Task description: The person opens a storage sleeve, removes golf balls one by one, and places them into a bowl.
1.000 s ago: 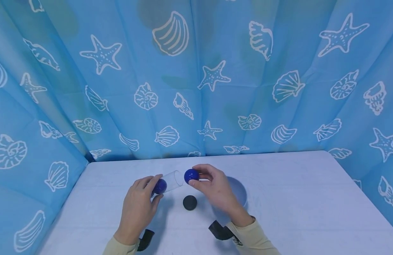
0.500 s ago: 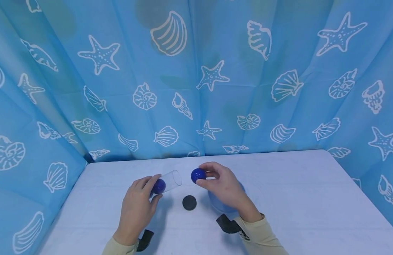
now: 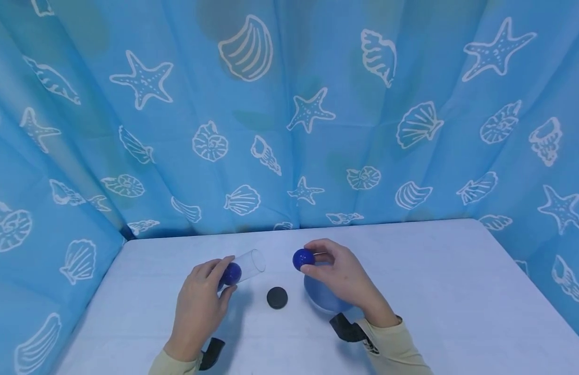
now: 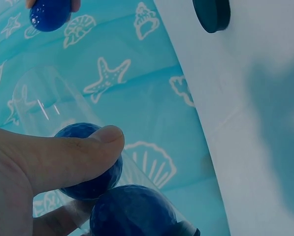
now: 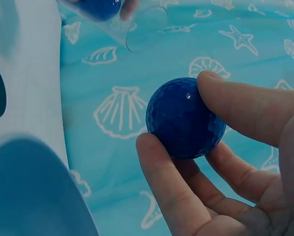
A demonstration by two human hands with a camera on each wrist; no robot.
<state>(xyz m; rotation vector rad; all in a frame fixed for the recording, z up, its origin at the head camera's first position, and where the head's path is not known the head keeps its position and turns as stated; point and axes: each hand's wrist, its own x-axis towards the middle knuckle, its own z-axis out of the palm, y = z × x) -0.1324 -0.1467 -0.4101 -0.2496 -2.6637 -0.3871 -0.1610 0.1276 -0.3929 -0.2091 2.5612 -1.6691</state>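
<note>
My left hand (image 3: 199, 302) grips a clear tube (image 3: 251, 263) tilted with its open mouth up and to the right. Two dimpled blue golf balls sit inside; the left wrist view shows the upper ball (image 4: 78, 189) under the thumb and the lower ball (image 4: 132, 211) nearer the tube's base. My right hand (image 3: 345, 276) pinches another blue golf ball (image 5: 183, 120) between thumb and fingertips, to the right of the tube's mouth and apart from it. Below that hand stands a blue bowl (image 3: 324, 296), partly hidden by it.
A round black cap (image 3: 277, 298) lies on the white-covered table (image 3: 439, 291) between the tube and the bowl. A blue curtain (image 3: 298, 156) with white shell and starfish prints hangs behind the table and along both sides.
My right hand has moved right with its golf ball, away from the tube's mouth, and more of the bowl's left side shows. My left hand and the tube stay nearly still.
</note>
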